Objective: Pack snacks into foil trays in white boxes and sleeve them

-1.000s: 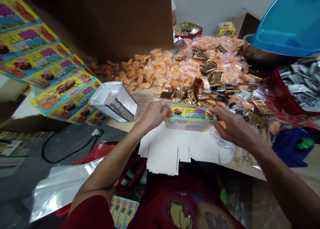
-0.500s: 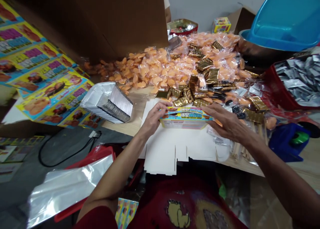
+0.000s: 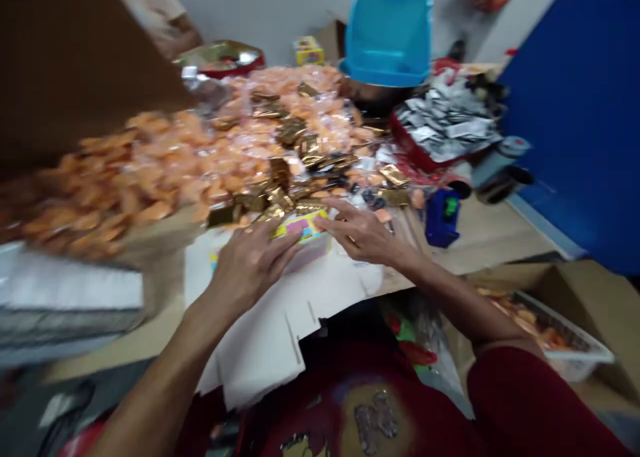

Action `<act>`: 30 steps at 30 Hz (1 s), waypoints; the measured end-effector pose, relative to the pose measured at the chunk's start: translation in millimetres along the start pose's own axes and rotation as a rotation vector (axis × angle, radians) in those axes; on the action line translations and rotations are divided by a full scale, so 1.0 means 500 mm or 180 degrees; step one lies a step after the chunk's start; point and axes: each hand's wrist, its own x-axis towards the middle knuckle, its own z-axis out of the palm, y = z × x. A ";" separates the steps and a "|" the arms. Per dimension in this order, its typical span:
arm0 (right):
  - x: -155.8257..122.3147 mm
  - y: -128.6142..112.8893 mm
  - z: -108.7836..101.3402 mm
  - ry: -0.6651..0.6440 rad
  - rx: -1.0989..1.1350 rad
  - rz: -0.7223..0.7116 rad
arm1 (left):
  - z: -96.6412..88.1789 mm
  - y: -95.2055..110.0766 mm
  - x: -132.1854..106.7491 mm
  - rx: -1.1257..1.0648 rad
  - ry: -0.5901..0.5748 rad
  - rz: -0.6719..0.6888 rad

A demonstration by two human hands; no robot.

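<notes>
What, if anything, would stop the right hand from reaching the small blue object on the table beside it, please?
Probably nothing, so yes. The right hand rests on the colourful box, and the blue object stands just to its right, with only low loose packets lying between them.

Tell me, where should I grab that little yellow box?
Probably by its two short ends, coming from the near side: the yellow box lies flat and sideways, gold packets crowd its far edge, and the left hand and right hand sit at those ends.

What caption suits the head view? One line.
Left hand and right hand hold a printed carton over white cardboard beside orange packets.
</notes>
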 end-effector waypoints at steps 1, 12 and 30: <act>-0.030 0.008 -0.021 0.0197 -0.0103 0.0307 | 0.012 0.006 0.004 0.0093 0.0075 0.0066; -0.338 0.182 -0.141 0.1407 0.0502 0.4707 | 0.038 0.027 -0.006 0.0085 0.0226 -0.0016; -0.424 0.154 -0.036 0.3119 0.1974 0.4040 | 0.036 0.046 -0.003 0.0176 0.0248 -0.0201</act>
